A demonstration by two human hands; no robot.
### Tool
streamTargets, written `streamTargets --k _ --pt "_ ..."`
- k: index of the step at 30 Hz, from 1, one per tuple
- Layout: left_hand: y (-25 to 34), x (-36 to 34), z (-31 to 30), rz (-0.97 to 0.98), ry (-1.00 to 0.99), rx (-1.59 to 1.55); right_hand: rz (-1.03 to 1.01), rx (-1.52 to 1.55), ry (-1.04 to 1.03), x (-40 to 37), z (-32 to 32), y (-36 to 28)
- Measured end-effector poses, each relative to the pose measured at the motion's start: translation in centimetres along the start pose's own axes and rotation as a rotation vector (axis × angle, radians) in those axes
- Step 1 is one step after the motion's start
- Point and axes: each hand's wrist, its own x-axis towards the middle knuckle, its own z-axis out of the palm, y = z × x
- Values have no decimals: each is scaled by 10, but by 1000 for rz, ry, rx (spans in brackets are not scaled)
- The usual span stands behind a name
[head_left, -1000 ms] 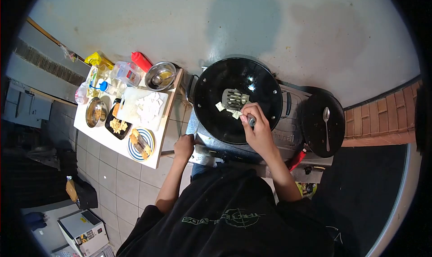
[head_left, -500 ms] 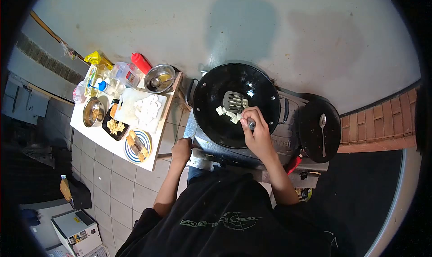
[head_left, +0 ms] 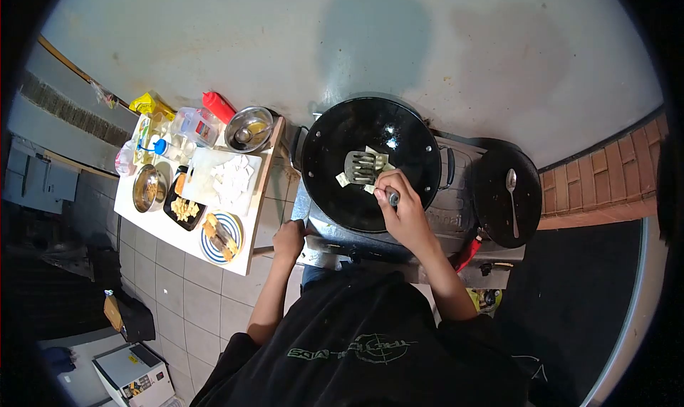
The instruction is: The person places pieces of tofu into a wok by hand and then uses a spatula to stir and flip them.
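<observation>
My right hand (head_left: 402, 211) is closed around the handle of a slotted spatula (head_left: 360, 168). The spatula's head rests low inside a large black wok (head_left: 328, 197), over several pale white chunks of food (head_left: 342, 180). More pieces show around and behind the slots; the blade covers some of them. My left hand (head_left: 289, 240) is a closed fist by the front left corner of the stove (head_left: 324, 239). A bit of red shows beside its fingers, but what it grips, if anything, is hidden.
Right of the wok, a black pan (head_left: 491, 200) holds a metal spoon (head_left: 511, 200). On the left table, a cutting board (head_left: 199, 179) carries white pieces, near a striped plate (head_left: 236, 247), a steel bowl (head_left: 249, 143) and a red bottle (head_left: 219, 108). A wall rises behind.
The spatula head has shifted slightly left and down in the wok, spreading the white chunks around it. My left hand stays closed in about the same place. The whole view has tilted a little.
</observation>
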Motion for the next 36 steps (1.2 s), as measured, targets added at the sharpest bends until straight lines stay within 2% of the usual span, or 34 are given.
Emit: streamTargets --k 11,21,23,31,36 --pt "-2 1 3 -39 -40 1 -53 -94 36 7 0 7" --pt "-2 0 5 -27 -24 17 -27 -87 89 2 -10 -14" --pt "-2 1 4 -12 -16 3 -75 -53 66 -1 -7 -19" --pt "-1 0 2 22 -9 42 -41 12 -83 -13 5 -35" --pt "-2 3 5 29 -8 32 36 -40 -67 -9 2 -17"
